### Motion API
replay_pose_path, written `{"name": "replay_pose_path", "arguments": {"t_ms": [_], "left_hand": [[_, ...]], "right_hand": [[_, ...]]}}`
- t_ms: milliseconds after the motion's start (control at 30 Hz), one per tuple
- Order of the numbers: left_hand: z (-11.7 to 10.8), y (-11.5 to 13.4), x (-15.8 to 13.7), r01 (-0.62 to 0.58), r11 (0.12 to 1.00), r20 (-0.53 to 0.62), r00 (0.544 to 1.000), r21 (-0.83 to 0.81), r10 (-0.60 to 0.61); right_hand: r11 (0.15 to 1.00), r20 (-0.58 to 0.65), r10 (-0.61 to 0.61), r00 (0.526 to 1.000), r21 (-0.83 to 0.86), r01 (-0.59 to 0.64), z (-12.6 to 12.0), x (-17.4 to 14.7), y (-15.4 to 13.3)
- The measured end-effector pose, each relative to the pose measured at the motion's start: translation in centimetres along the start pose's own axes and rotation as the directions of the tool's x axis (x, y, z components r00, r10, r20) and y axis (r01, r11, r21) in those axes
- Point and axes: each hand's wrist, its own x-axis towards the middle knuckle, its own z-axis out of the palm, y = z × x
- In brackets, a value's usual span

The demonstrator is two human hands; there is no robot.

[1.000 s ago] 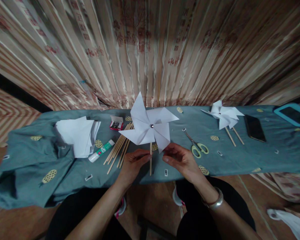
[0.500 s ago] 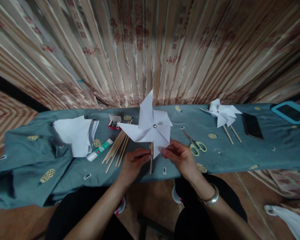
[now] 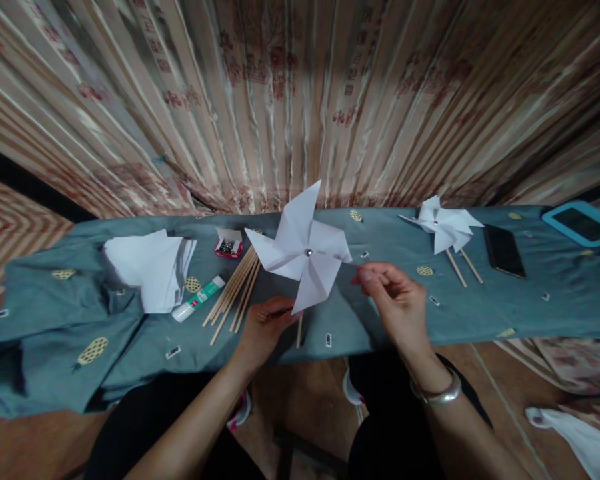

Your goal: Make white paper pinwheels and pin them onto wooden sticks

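A white paper pinwheel (image 3: 310,248) with a silver pin at its centre is held up over the cloth. My left hand (image 3: 267,328) pinches its wooden stick (image 3: 299,332) just below the blades; the lower blade covers part of the fingertips. My right hand (image 3: 396,297) is at the tip of the right blade, fingers curled together, with nothing visible in them. Whether it touches the blade is hard to tell. Scissors that lay on the cloth are hidden behind this hand.
Left of the pinwheel are wooden sticks (image 3: 234,290), a glue stick (image 3: 199,299), stacked white paper (image 3: 147,270) and a red box of pins (image 3: 229,244). To the right lie finished pinwheels (image 3: 443,225), a black phone (image 3: 504,250) and a blue-framed tablet (image 3: 583,225). A patterned curtain (image 3: 300,100) hangs behind.
The pinwheel's blades have turned on the pin. My right hand has moved right and slightly up from the lower blade, now covering the scissors. My left hand still grips the stick.
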Motion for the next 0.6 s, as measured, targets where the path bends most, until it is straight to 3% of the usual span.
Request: {"name": "replay_pose_path", "arguments": {"t_ms": [100,200,333,600], "left_hand": [[0.1,-0.2,0.0,0.008,1.0,0.024,1.0,0.009,-0.008],[0.2,-0.2,-0.1,0.018,1.0,0.026,0.999,0.02,-0.018],[0.2,-0.3,-0.1,0.03,0.999,0.035,0.999,0.01,-0.03],[0.1,-0.8,0.0,0.106,0.994,-0.048,0.993,-0.027,-0.107]], "right_hand": [[0.995,-0.106,-0.084,0.991,-0.069,0.077,-0.7,1.2,0.6],[0.99,-0.032,-0.096,0.995,-0.103,0.093,-0.5,1.7,1.1],[0.998,0.029,-0.049,0.998,-0.046,0.051,-0.1,1.9,1.3],[0.974,0.001,0.099,0.995,0.206,-0.097,-0.4,1.8,1.2]]}}
